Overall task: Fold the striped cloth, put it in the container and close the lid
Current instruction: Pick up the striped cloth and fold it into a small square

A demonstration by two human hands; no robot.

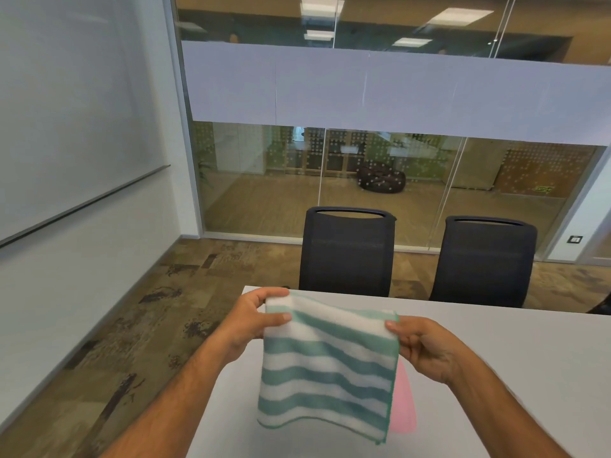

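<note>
While I hold the striped cloth (325, 368) up by its top edge, it hangs free above the white table (496, 358), its lower hem clear of the surface as far as I can tell. My left hand (254, 320) pinches the top left corner, thumb in front and fingers curled over the edge behind; my right hand (426, 347) grips the top right corner the same way, thumb pressed on the front face. Both grips are closed firmly on the fabric.

The top edge looks doubled over, so I judge the cloth is already folded once and I am in the middle of the folding step. A pink thing (403, 401) lies flat on the table behind the cloth's right side; I cannot tell whether it is the lid, part of the container, or something else. No container shows clearly.

Next I would bring the two corners together to halve the cloth again, or lay it on the table and fold it there. That calls for matching the edges and keeping the hanging layers from slipping apart.
</note>
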